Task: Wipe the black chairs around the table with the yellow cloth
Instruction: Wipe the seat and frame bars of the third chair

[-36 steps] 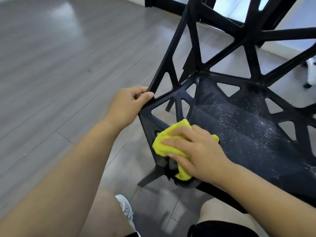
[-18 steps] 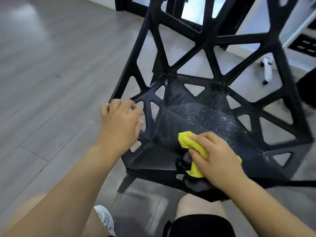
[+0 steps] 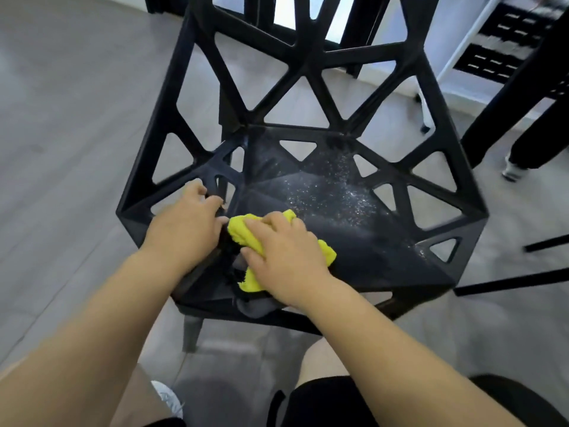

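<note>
Clenched over the bunched yellow cloth (image 3: 243, 233), the right hand (image 3: 286, 254) presses it down on the seat of the black chair (image 3: 363, 248), near the seat's front left corner. Cloth pokes out ahead of the fingertips toward the chair's left side and past the outer edge of the palm, and one tail lies at the seat's front rim under the thumb. The left hand (image 3: 184, 226) sits just beside the cloth, its fingers curled round a strut of the chair's left side lattice. Pale dust specks (image 3: 326, 186) spread over the seat's middle and back, beyond the cloth. Past the chair's right side, a dark-trousered leg (image 3: 529, 143) and a light shoe (image 3: 512, 171) stand on the grey floor (image 3: 61, 149).
</note>
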The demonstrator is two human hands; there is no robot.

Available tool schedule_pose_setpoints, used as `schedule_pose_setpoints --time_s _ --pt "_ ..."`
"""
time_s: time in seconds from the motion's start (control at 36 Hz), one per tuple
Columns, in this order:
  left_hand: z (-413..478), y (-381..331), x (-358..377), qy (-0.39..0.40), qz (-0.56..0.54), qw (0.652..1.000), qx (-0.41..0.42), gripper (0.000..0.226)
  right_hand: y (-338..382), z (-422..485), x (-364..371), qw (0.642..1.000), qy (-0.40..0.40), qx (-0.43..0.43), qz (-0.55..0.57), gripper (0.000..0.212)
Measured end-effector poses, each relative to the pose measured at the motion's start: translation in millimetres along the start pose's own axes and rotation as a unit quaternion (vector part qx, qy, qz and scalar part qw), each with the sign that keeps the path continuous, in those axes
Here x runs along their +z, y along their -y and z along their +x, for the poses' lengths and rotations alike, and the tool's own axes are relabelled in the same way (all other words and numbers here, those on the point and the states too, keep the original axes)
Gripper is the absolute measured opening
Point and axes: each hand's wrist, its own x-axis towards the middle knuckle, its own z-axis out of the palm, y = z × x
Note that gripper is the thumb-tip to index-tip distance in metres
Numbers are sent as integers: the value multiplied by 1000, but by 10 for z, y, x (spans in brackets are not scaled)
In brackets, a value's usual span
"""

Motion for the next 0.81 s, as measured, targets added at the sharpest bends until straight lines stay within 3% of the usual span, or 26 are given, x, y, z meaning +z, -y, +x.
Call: schedule_pose_setpoints --time_s 0.08,0.14,0.22,0.31,0.39,0.5,0.58,0.64,0.72,0.81 --pt "7 13 -15 16 23 1000 -10 39 -418 -90 -84 999 14 46 24 40" --pt "8 17 -11 21 51 998 6 35 -802 -131 -163 990 0 139 4 37" --pt "10 7 7 33 79 996 17 29 -1301 -97 -219 958 -30 283 -43 36" --pt "24 3 17 41 84 995 24 25 -1325 141 -196 930 -46 359 -63 40" --pt "20 29 13 51 57 997 20 23 -913 481 -88 944 -35 325 -43 44" --pt "-10 70 -51 80 30 996 15 22 -249 604 115 995 -14 100 -15 43" --pt "-5 56 -176 80 33 996 12 25 -124 438 114 998 -12 -57 25 50" --pt "44 65 -267 44 44 998 21 24 -275 363 85 993 -6 -104 47 50" --pt "211 146 -390 -98 24 992 76 18 -685 454 57 999 -24 -42 -17 50" --pt "446 224 -479 -179 31 981 70 36 -1094 725 16 984 -64 154 -59 48"
